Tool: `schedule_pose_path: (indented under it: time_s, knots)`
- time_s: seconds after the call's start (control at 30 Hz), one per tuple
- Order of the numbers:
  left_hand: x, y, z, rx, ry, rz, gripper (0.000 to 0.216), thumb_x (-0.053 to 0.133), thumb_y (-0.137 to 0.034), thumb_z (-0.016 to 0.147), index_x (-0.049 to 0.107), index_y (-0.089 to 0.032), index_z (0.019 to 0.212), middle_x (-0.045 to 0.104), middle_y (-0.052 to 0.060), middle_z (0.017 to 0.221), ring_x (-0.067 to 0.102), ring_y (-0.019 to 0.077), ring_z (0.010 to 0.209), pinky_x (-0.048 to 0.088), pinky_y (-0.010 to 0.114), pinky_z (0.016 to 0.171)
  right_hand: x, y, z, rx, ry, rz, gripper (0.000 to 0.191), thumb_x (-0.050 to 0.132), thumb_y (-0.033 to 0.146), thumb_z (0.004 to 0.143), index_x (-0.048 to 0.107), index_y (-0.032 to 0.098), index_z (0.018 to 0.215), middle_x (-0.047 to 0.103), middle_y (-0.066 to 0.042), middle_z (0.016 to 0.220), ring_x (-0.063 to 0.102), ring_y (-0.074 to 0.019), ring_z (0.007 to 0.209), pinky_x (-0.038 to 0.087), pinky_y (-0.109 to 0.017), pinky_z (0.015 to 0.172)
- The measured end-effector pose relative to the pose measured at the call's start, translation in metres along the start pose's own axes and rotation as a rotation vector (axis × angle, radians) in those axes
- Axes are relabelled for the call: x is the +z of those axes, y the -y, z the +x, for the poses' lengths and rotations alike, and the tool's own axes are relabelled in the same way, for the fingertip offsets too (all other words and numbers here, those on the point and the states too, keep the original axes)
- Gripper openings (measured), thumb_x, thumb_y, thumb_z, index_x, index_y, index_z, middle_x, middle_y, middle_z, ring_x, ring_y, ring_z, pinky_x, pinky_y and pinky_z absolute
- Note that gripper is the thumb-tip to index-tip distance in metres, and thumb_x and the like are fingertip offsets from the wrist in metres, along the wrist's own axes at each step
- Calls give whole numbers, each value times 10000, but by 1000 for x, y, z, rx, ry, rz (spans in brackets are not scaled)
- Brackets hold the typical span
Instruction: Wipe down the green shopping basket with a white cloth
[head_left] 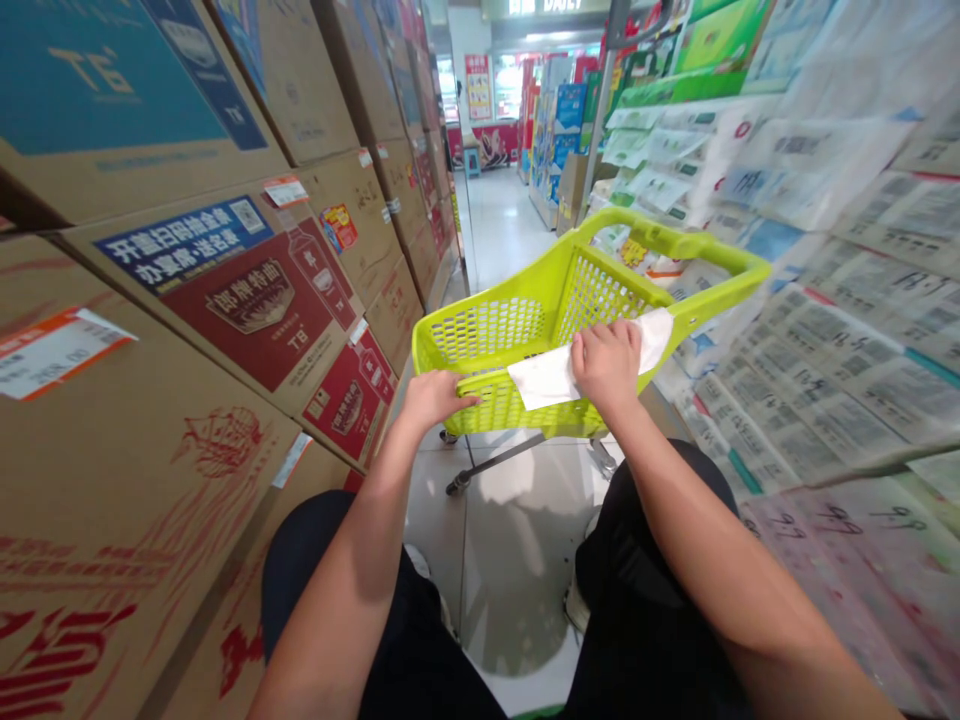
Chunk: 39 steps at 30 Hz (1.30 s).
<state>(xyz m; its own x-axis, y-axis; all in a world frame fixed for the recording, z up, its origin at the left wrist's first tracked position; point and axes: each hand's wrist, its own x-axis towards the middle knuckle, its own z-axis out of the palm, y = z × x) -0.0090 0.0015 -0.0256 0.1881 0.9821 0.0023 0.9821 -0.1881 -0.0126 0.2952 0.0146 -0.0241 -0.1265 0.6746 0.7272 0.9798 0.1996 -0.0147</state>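
Observation:
A lime-green plastic shopping cart (720,262) stands in a narrow shop aisle right in front of me. My left hand (433,397) grips the near left rim of the cart, fingers curled over the edge. My right hand (606,362) is closed on the near rim too, pressing a white sheet of paper (541,380) against it. The paper sticks out on both sides of that hand. The cart's basket looks empty from here. Both my forearms reach forward over my dark trousers.
Stacked brown cardboard boxes (247,300) with red and blue labels wall the left side. Shelves of wrapped packs with price tags (825,330) line the right. A pale tiled floor (499,225) runs ahead towards bright displays at the far end.

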Motion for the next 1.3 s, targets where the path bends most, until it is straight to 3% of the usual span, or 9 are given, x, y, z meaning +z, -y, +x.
schedule_pose_path:
  time_s: [0.13,0.27,0.37,0.43,0.5,0.6,0.93,1.2,1.3]
  knots:
    - [0,-5,-1,-1,10,17,562,512,-732,905,786,-274,1082,807,95,1064,747,299,1048,526,331,796,-1,33,-13,-87,28,59,347,418,333,1048,712,205,915,679,-120,967,523,-299,1018,344,-474,1070]
    - [0,-6,0,10,18,3,561,518,-729,905,783,-283,1119,803,100,1089,741,306,1067,530,346,820,-5,54,-12,-140,13,228,289,448,297,1024,720,201,1051,651,-154,1287,515,-315,1235,336,-497,1108]
    - [0,-7,1,19,19,-13,534,551,-721,894,782,-300,1126,802,89,1107,734,304,1101,528,343,852,-3,59,-4,-200,29,290,333,478,380,1018,695,198,1193,585,-158,1441,437,-338,1371,316,-516,1115]
    - [0,-8,3,22,11,-20,544,546,-726,894,787,-291,1112,803,94,1096,735,313,1101,531,347,852,2,63,-1,-200,51,258,376,476,452,1021,706,186,1155,636,-170,1360,466,-347,1312,332,-506,1062]
    - [0,-9,4,22,0,-24,557,534,-728,899,789,-284,1119,804,99,1081,741,318,1086,534,351,840,8,68,-2,-183,86,202,409,453,488,1031,726,185,998,713,-164,1113,529,-335,1142,344,-486,973]
    - [0,-9,4,22,7,-27,562,524,-728,905,787,-287,1132,807,98,1074,748,318,1068,535,351,818,13,69,-4,-186,129,149,466,424,506,1044,699,194,834,693,-128,837,534,-295,933,329,-451,870]
    - [2,-3,-1,27,5,-3,558,558,-730,882,787,-271,1102,806,102,1054,747,333,1057,544,361,802,4,17,-1,-134,69,107,344,481,417,1013,670,216,809,679,-102,827,522,-293,923,325,-432,901]
    - [-1,-7,-3,61,20,-5,563,538,-725,898,780,-271,1128,802,109,1091,740,327,1086,537,357,833,1,84,-24,-181,105,192,329,457,452,1034,667,214,948,667,-96,941,512,-289,1010,285,-453,1007]
    - [-2,-5,-3,34,39,-13,554,553,-735,884,782,-289,1119,804,98,1078,741,313,1074,528,339,833,0,89,-23,-190,123,218,333,458,449,1036,660,216,911,675,-86,910,522,-280,991,294,-435,970]
